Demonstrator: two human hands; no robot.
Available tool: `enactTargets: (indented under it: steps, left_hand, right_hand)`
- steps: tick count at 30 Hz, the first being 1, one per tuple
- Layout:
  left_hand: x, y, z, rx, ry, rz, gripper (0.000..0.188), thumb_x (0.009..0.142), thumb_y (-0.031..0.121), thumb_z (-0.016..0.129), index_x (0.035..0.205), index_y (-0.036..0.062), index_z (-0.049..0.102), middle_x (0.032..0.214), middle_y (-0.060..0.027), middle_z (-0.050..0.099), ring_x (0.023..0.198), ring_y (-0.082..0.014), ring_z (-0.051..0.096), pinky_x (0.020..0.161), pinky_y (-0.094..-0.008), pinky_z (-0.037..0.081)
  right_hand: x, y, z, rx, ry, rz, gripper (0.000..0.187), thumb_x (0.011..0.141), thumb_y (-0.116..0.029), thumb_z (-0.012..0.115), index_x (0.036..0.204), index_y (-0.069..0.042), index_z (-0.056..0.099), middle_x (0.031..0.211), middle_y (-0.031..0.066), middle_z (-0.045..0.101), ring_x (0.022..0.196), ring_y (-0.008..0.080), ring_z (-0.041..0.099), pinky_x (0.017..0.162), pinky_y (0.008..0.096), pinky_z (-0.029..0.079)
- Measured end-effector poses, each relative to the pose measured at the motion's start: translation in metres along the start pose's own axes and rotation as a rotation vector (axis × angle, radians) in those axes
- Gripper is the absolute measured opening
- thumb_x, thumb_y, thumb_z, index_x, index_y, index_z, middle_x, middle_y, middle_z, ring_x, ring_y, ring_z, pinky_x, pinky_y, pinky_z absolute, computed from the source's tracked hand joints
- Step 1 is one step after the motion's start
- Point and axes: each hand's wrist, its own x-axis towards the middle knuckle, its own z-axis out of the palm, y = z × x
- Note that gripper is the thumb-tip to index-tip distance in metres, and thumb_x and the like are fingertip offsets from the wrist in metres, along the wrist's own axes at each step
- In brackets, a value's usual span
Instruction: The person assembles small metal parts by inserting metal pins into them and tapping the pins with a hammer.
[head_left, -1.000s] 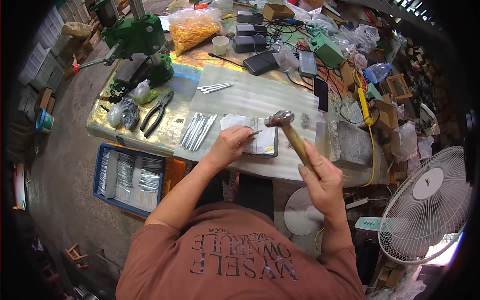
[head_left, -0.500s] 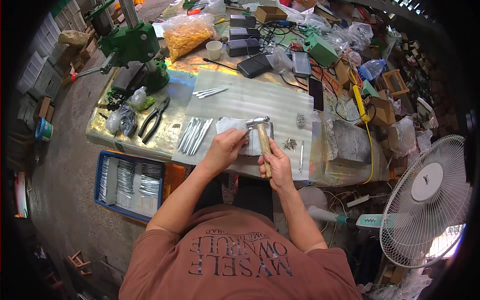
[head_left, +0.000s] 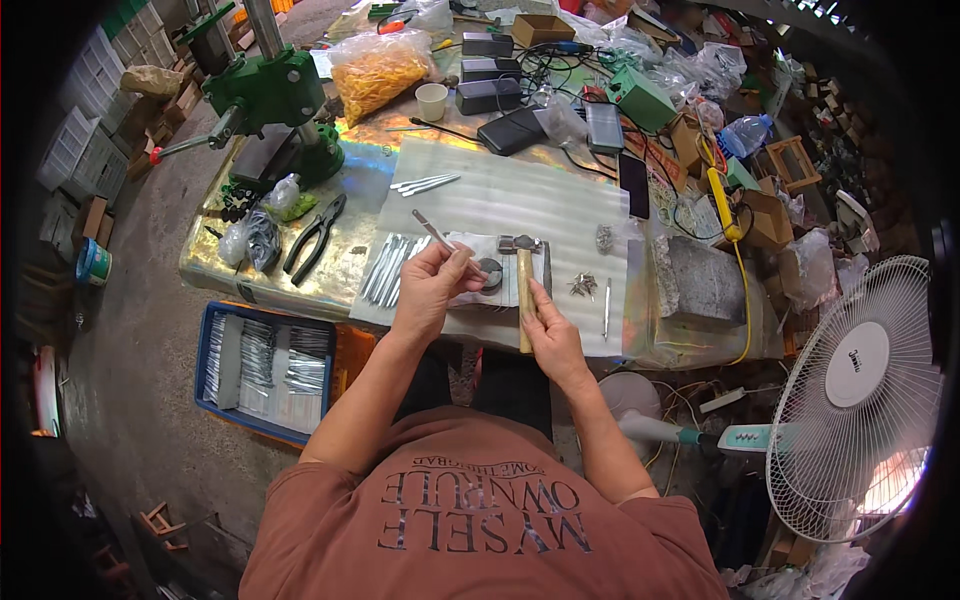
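Note:
My left hand [head_left: 430, 290] pinches a slim, flat silver metal strip [head_left: 431, 227], its far end pointing up and left. My right hand [head_left: 555, 335] has its fingers at the wooden handle of a hammer [head_left: 525, 300], whose metal head points away from me. Between the hands, a round dark metal block [head_left: 491, 275] sits on a white cloth [head_left: 509, 285]. Left of it lies a row of slim silver strips [head_left: 384, 270]. Several small metal pins [head_left: 583, 285] lie in a pile at the right, beside a single thin silver rod [head_left: 607, 308].
Black pliers [head_left: 314, 240] and a green press [head_left: 265, 95] are at the left. Below them stands a blue crate [head_left: 208, 385] of metal strips. A stone block [head_left: 698, 280] sits at the right, near a white fan [head_left: 850, 400]. More strips [head_left: 425, 184] lie farther back.
My left hand has drawn back left from the block, with the strip now showing above it. The hammer has turned straighter and its head has shifted slightly right.

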Motion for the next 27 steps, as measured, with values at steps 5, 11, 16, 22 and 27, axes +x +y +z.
enactTargets:
  steps: [5,11,16,22,27]
  left_hand:
    - [-0.008,0.004,0.003,-0.073,0.023,-0.070,0.015,0.083,0.016,0.054,0.085,0.0002,0.055,0.073,-0.0097,0.060,0.067,-0.0155,0.061,0.059,-0.0227,0.052]
    - [-0.012,0.002,-0.003,-0.081,0.020,-0.069,0.016,0.084,0.016,0.054,0.086,0.0002,0.055,0.072,-0.0094,0.059,0.068,-0.0160,0.061,0.059,-0.0227,0.051]
    - [-0.007,0.017,-0.031,0.159,0.080,0.087,0.015,0.083,0.015,0.055,0.082,-0.0003,0.056,0.068,-0.0066,0.058,0.060,-0.0105,0.057,0.056,-0.0208,0.048]
    - [-0.001,0.022,-0.089,0.760,0.206,0.106,0.015,0.081,0.016,0.056,0.082,0.0008,0.056,0.062,-0.0059,0.055,0.055,-0.0106,0.053,0.050,-0.0242,0.041]
    - [-0.007,0.014,-0.097,1.509,0.211,0.298,0.012,0.075,0.014,0.056,0.078,0.0023,0.056,0.074,-0.0158,0.058,0.071,-0.0340,0.055,0.063,-0.0417,0.042]
  right_hand:
    - [-0.018,0.005,-0.009,-0.179,0.236,-0.190,0.035,0.084,-0.016,0.049,0.116,-0.003,0.047,0.069,0.0130,0.056,0.061,0.0219,0.055,0.061,0.0306,0.045]
    - [-0.043,0.016,-0.014,0.095,0.293,-0.069,0.019,0.086,-0.012,0.048,0.097,0.001,0.055,0.067,0.0027,0.054,0.056,0.0064,0.050,0.049,0.0204,0.042]
    - [-0.064,0.028,-0.009,0.143,0.265,0.037,0.015,0.085,-0.012,0.050,0.087,0.001,0.056,0.061,0.0039,0.053,0.050,0.0078,0.050,0.046,0.0220,0.041]
    - [-0.073,0.033,-0.001,0.132,0.212,0.088,0.015,0.084,-0.012,0.050,0.086,0.001,0.057,0.060,0.0035,0.053,0.049,0.0074,0.050,0.045,0.0215,0.041]
    - [-0.071,0.030,0.003,0.148,0.192,0.082,0.015,0.084,-0.012,0.050,0.086,0.002,0.057,0.061,0.0037,0.053,0.049,0.0075,0.050,0.045,0.0218,0.042]
